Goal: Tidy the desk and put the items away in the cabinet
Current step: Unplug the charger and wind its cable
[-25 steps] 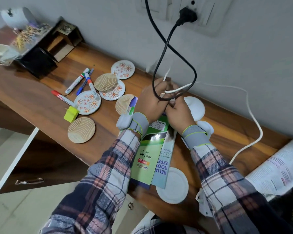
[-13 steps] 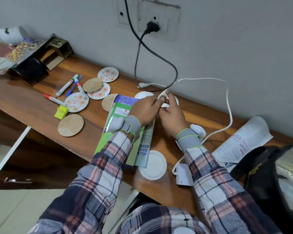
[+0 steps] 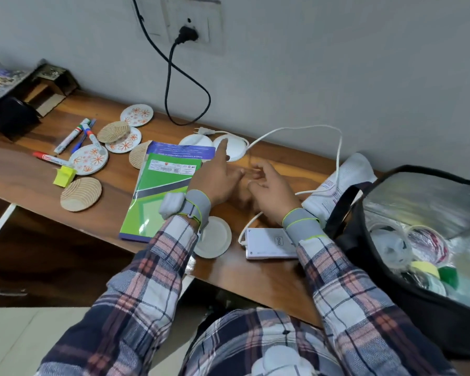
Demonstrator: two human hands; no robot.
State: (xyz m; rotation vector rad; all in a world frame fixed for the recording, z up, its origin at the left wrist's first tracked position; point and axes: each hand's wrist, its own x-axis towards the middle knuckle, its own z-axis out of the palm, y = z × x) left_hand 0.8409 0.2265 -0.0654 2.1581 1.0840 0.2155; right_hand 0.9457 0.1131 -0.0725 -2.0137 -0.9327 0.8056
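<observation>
Wooden desk (image 3: 25, 169) bears three floral coasters (image 3: 136, 115), two booklets (image 3: 163, 191); left hand (image 3: 220, 180), right hand (image 3: 269, 185) spread.

polished wood desk (image 3: 38, 169), glossy paper booklet (image 3: 163, 191), foil-lined bag (image 3: 429, 202).

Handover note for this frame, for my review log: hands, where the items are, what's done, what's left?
Left hand open, index finger stretched toward the white disc; right hand open, holding nothing.
White cable loose on the desk; green booklet, markers, coasters scattered there.
Done: nothing visibly put away.
Left: gather everything and store it in the cabinet.
</observation>
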